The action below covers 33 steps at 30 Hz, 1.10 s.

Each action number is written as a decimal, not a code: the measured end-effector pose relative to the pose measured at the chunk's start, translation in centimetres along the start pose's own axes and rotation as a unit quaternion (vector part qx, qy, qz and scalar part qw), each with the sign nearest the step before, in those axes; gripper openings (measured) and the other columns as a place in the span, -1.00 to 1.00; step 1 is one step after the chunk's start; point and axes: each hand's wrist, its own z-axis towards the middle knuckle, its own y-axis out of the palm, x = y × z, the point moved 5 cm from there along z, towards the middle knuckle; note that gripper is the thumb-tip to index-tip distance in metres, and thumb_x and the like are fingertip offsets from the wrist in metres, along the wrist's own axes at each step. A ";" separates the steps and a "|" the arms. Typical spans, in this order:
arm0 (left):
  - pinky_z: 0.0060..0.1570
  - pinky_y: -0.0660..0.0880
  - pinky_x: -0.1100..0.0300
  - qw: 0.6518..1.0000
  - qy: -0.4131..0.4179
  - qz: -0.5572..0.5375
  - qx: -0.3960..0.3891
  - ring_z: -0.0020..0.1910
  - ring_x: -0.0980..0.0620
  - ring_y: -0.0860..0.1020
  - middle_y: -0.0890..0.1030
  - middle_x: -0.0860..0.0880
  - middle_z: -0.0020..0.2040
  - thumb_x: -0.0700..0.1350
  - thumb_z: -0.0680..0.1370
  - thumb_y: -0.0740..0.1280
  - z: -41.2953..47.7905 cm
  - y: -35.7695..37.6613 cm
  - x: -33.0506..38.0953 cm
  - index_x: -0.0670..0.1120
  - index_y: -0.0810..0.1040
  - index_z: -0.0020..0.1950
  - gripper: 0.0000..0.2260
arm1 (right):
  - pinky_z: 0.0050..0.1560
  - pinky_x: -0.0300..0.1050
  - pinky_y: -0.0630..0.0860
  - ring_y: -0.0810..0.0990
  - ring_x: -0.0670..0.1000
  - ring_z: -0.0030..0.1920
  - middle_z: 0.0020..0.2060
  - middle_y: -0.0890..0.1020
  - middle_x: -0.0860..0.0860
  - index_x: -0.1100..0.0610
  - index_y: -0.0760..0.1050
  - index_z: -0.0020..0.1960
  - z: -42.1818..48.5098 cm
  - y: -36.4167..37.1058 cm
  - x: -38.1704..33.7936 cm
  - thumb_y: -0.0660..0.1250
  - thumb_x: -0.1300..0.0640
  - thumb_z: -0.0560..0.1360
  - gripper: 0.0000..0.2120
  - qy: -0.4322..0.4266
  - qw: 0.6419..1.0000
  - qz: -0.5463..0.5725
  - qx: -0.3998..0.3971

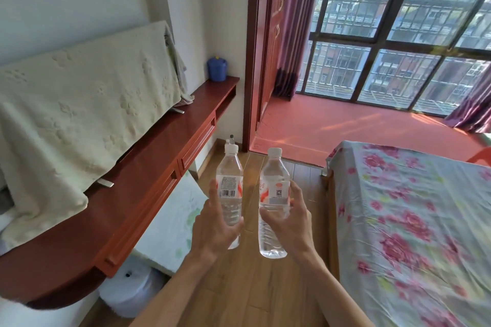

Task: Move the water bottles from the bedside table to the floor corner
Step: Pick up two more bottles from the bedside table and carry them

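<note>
Two bare forearms reach out from us over the brown wood-plank floor (252, 287), and each ends in a grip wrapped round a bottle. Our left grip (215, 223) curls round the lower half of a clear plastic barcode-label water bottle (229, 167). Our right grip (289, 218) clasps the middle of a clear plastic red-and-white-label water bottle (273, 172). Both bottles are upright with their long axes vertical, side by side with a gap between them and touching nothing else (no bedside table shows from here).

The coming move turns on the floor's far corner (236, 147), straight beyond the left-hand bottle, where the wall below the long red-brown wooden surface (148, 156) meets the dark door frame. We judge our left grip the nearer one. What look like other bottle tops (232, 137) already peek out there, partly hidden, so ours would need setting down beside them without a knock.

On the surface sit a cream embossed cloth (79, 114) draped over a screen and, at the far end, a small blue lidded jar (217, 69). A pink-flowered bed (411, 220) lies to our right, and a barred window (398, 34) stands beyond it.
</note>
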 end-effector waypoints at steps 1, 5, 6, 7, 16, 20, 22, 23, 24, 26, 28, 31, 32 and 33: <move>-0.13 0.59 0.26 1.000 -0.003 0.002 0.002 0.00 0.05 0.65 0.55 -0.02 0.25 0.19 0.36 0.50 0.9 0.7 0.3 0.11 -0.13 0.56 0.00 | 0.01 0.08 0.65 0.68 -0.15 -0.08 0.00 0.64 -0.20 -0.19 0.26 0.42 1.0 -0.3 0.4 0.48 -0.33 0.17 -0.12 0.002 1.000 -0.002 0.000; -0.14 0.56 0.28 1.000 -0.002 0.001 0.001 0.02 0.04 0.65 0.54 -0.02 0.27 0.19 0.36 0.51 4.2 2.9 1.6 0.09 -0.11 0.56 0.01 | 0.00 0.10 0.65 0.68 -0.13 -0.07 0.01 0.66 -0.15 -0.17 0.27 0.41 4.6 -1.3 2.0 0.49 -0.33 0.18 -0.13 -0.001 1.000 -0.004 -0.004; -0.13 0.56 0.28 1.000 0.000 0.001 0.000 0.03 0.03 0.65 0.54 -0.02 0.28 0.18 0.35 0.51 5.1 3.4 2.0 0.09 -0.11 0.57 0.01 | 0.00 0.10 0.65 0.68 -0.13 -0.06 0.03 0.65 -0.14 -0.17 0.27 0.41 5.4 -1.5 2.3 0.49 -0.36 0.17 -0.11 -0.001 1.000 -0.001 -0.003; -0.12 0.58 0.25 1.000 0.002 0.000 -0.001 0.04 0.02 0.64 0.53 -0.03 0.29 0.18 0.35 0.52 5.9 3.9 2.4 0.09 -0.11 0.57 0.01 | 0.01 0.09 0.65 0.68 -0.13 -0.04 0.05 0.65 -0.15 -0.17 0.27 0.42 6.1 -1.8 2.6 0.48 -0.41 0.17 -0.09 0.000 1.000 0.004 0.000; -0.05 0.46 0.26 0.998 0.042 -0.038 0.003 0.19 -0.04 0.58 0.45 -0.05 0.38 0.13 0.32 0.57 13.5 8.2 6.0 -0.01 0.05 0.56 -0.01 | 0.01 0.10 0.65 0.67 -0.10 0.02 0.08 0.64 -0.13 -0.17 0.27 0.43 13.1 -3.8 5.0 0.45 -0.46 0.18 -0.09 0.017 0.999 0.014 0.031; -0.06 0.58 0.23 0.996 0.052 -0.065 -0.018 0.09 0.04 0.61 0.50 0.00 0.31 0.19 0.31 0.56 17.6 11.0 6.2 0.08 0.01 0.55 0.00 | -0.02 0.10 0.66 0.67 -0.10 0.01 0.07 0.64 -0.13 -0.16 0.26 0.44 16.8 -4.1 6.4 0.44 -0.49 0.17 -0.06 0.022 0.999 0.007 0.046; -0.11 0.64 0.13 0.995 0.050 -0.080 -0.033 0.03 0.07 0.64 0.53 0.03 0.28 0.22 0.30 0.54 20.2 12.5 6.0 0.12 -0.01 0.55 0.00 | -0.03 0.07 0.66 0.67 -0.12 -0.02 0.04 0.64 -0.16 -0.17 0.27 0.43 19.1 -4.2 7.0 0.44 -0.50 0.16 -0.06 0.023 0.998 0.002 0.056; -0.13 0.65 0.11 0.995 0.051 -0.082 -0.040 -0.01 0.08 0.65 0.55 0.03 0.26 0.22 0.30 0.54 21.5 13.3 6.0 0.13 -0.02 0.54 0.00 | -0.03 0.05 0.66 0.67 -0.13 -0.03 0.03 0.64 -0.17 -0.17 0.28 0.42 20.3 -4.3 7.2 0.44 -0.49 0.16 -0.07 0.020 0.998 0.001 0.062; -0.15 0.65 0.11 0.994 0.053 -0.082 -0.046 -0.05 0.08 0.65 0.56 0.03 0.24 0.22 0.30 0.54 22.9 13.9 6.0 0.14 -0.03 0.55 0.01 | -0.05 0.02 0.66 0.67 -0.14 -0.05 0.01 0.64 -0.17 -0.15 0.29 0.40 21.5 -4.3 7.2 0.43 -0.48 0.17 -0.10 0.016 0.998 0.000 0.066; -0.17 0.65 0.14 0.993 0.059 -0.085 -0.053 -0.07 0.08 0.66 0.54 0.02 0.27 0.17 0.30 0.55 25.7 15.1 6.3 0.13 -0.06 0.55 0.03 | -0.09 -0.07 0.65 0.66 -0.18 -0.09 -0.01 0.64 -0.16 -0.11 0.32 0.36 24.2 -4.4 7.3 0.45 -0.45 0.18 -0.14 0.008 0.997 -0.008 0.078; -0.14 0.64 0.15 0.992 0.073 -0.085 -0.054 0.00 0.06 0.64 0.50 0.02 0.31 0.14 0.30 0.55 28.5 16.1 6.8 0.14 -0.09 0.56 0.04 | -0.12 -0.22 0.63 0.66 -0.20 -0.09 0.01 0.65 -0.13 -0.09 0.32 0.37 27.0 -4.7 7.3 0.45 -0.44 0.17 -0.11 0.003 0.996 -0.010 0.089; -0.07 0.63 0.16 0.990 0.104 -0.081 -0.049 0.14 0.05 0.58 0.42 0.05 0.38 0.13 0.30 0.56 32.5 17.2 7.9 0.13 -0.08 0.56 0.04 | -0.09 -0.18 0.64 0.67 -0.19 -0.08 0.03 0.66 -0.08 -0.03 0.31 0.40 31.4 -4.9 7.7 0.41 -0.50 0.15 -0.04 0.003 0.995 -0.012 0.102; -0.07 0.63 0.15 0.989 0.112 -0.083 -0.051 0.15 0.05 0.58 0.40 0.05 0.40 0.13 0.30 0.56 33.9 17.6 8.2 0.12 -0.07 0.56 0.04 | -0.08 -0.13 0.65 0.66 -0.19 -0.08 0.02 0.67 -0.08 -0.02 0.31 0.40 32.8 -5.0 7.8 0.41 -0.50 0.16 -0.04 0.006 0.994 -0.014 0.106; -0.09 0.63 0.15 0.988 0.116 -0.084 -0.055 0.13 0.05 0.59 0.40 0.05 0.40 0.13 0.30 0.56 35.2 18.1 8.4 0.12 -0.08 0.57 0.05 | -0.08 -0.11 0.65 0.66 -0.19 -0.09 0.02 0.67 -0.09 -0.02 0.31 0.41 34.2 -5.0 8.0 0.43 -0.48 0.16 -0.04 0.008 0.994 -0.016 0.112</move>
